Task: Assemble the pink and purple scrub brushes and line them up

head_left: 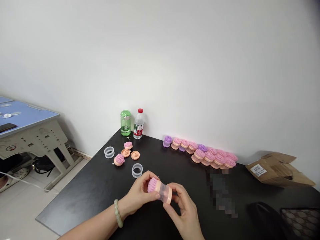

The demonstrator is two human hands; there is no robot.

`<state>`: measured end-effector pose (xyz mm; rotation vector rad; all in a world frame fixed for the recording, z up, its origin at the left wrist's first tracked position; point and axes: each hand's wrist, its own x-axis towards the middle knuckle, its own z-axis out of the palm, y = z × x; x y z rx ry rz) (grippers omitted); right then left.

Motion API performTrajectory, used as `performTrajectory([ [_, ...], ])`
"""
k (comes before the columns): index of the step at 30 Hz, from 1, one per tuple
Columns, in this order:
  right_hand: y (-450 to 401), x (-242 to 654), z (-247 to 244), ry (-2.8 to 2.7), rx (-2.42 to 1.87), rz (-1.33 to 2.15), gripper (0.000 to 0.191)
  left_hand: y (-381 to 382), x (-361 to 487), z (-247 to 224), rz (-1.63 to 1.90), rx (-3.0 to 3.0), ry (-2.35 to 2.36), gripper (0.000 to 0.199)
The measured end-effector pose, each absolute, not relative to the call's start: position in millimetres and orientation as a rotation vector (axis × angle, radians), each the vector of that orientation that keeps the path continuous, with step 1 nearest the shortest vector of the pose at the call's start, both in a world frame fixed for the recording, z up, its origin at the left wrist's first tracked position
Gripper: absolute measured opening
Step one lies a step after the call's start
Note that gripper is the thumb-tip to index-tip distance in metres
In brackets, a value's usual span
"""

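Note:
Above the black table I hold a small scrub brush (pixel 163 192) tilted on its side, with pink bristles, a clear middle and a peach end piece. My left hand (pixel 141 193) grips its bristle end between thumb and fingers. My right hand (pixel 183 210) has its thumb and fingers around the peach end. A clear ring (pixel 137 170) lies just beyond my left hand, with another clear ring (pixel 109 152) farther left. Near them are two pink-bristled brush heads (pixel 119 160) and two peach discs (pixel 135 155). A small white piece (pixel 128 137) lies behind these.
Several finished-looking pink and purple brushes (pixel 199 155) stand along the wall. A green bottle (pixel 125 123) and a red-capped water bottle (pixel 138 125) stand at the back left corner. An open cardboard box (pixel 277 170) lies right. A blue-topped desk (pixel 30 115) stands apart at left.

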<state>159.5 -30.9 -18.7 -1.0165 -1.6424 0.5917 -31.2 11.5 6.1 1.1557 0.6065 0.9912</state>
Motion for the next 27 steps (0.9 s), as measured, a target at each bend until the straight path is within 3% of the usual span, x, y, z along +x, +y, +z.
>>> performTrajectory([
  [10,-25,161,-20,-1.415,-0.981,1.116,0.035,16,-36,4,1.063,1.448,0.522,0.044],
  [14,-24,162,-22,-1.670,-1.185,0.680,0.041,17,-38,4,1.045,1.731,0.680,0.032],
  [17,-26,156,-17,-1.870,-1.189,0.358,0.056,17,-37,2,0.995,1.835,0.818,0.040],
  [20,-28,148,-12,-1.909,-1.182,0.313,0.060,14,-35,-2,0.998,1.916,0.835,0.039],
  [27,-13,156,-14,-1.756,-1.399,0.363,0.043,16,-34,-20,1.077,2.047,0.875,0.050],
])
